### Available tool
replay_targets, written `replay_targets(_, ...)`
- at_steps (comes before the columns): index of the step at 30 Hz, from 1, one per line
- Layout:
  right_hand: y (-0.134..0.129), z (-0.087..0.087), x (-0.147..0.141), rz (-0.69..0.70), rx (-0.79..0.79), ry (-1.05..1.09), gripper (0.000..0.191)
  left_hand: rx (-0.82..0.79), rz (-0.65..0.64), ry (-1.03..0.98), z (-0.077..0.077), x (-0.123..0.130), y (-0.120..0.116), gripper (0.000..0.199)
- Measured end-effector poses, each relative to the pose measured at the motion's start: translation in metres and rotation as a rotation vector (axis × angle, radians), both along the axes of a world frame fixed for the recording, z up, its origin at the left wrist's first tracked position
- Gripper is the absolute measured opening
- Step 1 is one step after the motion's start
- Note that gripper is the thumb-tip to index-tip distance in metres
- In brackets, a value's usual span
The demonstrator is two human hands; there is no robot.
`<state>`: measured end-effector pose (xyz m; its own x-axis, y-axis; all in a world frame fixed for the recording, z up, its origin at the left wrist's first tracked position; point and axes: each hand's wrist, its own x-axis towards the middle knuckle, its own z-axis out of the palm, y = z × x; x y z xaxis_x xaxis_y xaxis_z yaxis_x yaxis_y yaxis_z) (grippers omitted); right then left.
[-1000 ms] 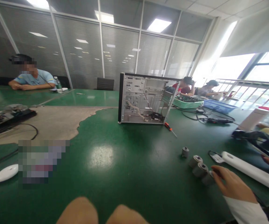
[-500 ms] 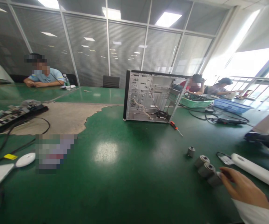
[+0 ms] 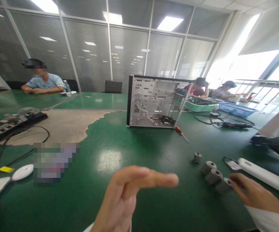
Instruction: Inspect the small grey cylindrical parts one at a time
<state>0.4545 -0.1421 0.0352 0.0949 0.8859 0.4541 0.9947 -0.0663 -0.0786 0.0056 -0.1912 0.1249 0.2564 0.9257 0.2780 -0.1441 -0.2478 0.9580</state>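
Note:
My left hand [image 3: 129, 190] is raised over the front middle of the table, fingers stretched to the right and nothing in them. At the right, my right hand [image 3: 255, 193] has its thumb and fingers closed at the end of a small cylindrical metal motor [image 3: 223, 186], the nearest of a slanting row. Two similar motors, a middle one [image 3: 214, 176] and a farther one [image 3: 208, 168], lie close beside it. A smaller motor [image 3: 197, 157] stands upright apart from them, farther back. The fingertips of my right hand are partly hidden.
An opened computer case [image 3: 151, 101] stands at the back, with an orange screwdriver [image 3: 182, 133] beside it. A white power strip [image 3: 267, 176] lies right of the motors. Green [image 3: 201, 107] and blue [image 3: 237, 109] baskets, cables and several people are farther off. Circuit boards [image 3: 14, 124] lie left.
My left hand has come into view from below. My right hand stays at the nearest motor. The view has shifted slightly.

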Motion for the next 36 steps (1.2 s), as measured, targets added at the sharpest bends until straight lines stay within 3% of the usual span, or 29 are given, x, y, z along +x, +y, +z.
replay_targets(2, -0.001, 0.002, 0.001, -0.016, -0.015, 0.033, 0.016, 0.161, -0.017, 0.041, 0.013, 0.02, 0.031, 0.047)
replay_targets(4, 0.0, 0.001, 0.005, 0.004, -0.081, 0.075, 0.015, 0.212, 0.04, 0.217, 0.005, 0.027, 0.066, 0.045)
replay_targets(7, 0.001, -0.001, 0.01, 0.078, -0.131, 0.107, 0.013, 0.194, 0.171, 0.431, -0.035, 0.007, 0.117, 0.045)
replay_targets(10, -0.001, -0.002, 0.006, 0.076, -0.013, 0.078, 0.017, 0.115, 0.385, 0.507, -0.078, -0.03, 0.156, 0.043)
replay_targets(13, 0.003, 0.0, 0.001, 0.07, 0.038, 0.029, 0.024, 0.072, 0.496, 0.486, -0.104, -0.058, 0.179, 0.041)
replay_targets(16, 0.019, 0.003, -0.001, 0.088, -0.007, -0.048, 0.035, 0.08, 0.523, 0.53, -0.115, -0.068, 0.19, 0.037)
replay_targets(20, 0.052, 0.008, -0.011, -0.046, -0.15, -0.084, 0.048, 0.138, 0.503, 0.724, -0.119, -0.064, 0.195, 0.038)
replay_targets(25, 0.077, 0.013, -0.026, -0.11, -0.394, -0.063, 0.032, 0.163, 0.507, 0.784, -0.121, -0.063, 0.197, 0.038)
replay_targets(31, 0.073, 0.016, -0.037, -0.073, -0.28, -0.091, 0.022, 0.178, 0.505, 0.777, -0.125, -0.065, 0.196, 0.039)
replay_targets(36, 0.058, 0.032, -0.053, -0.057, -0.109, -0.124, 0.026, 0.164, 0.522, 0.778, -0.127, -0.065, 0.195, 0.039)
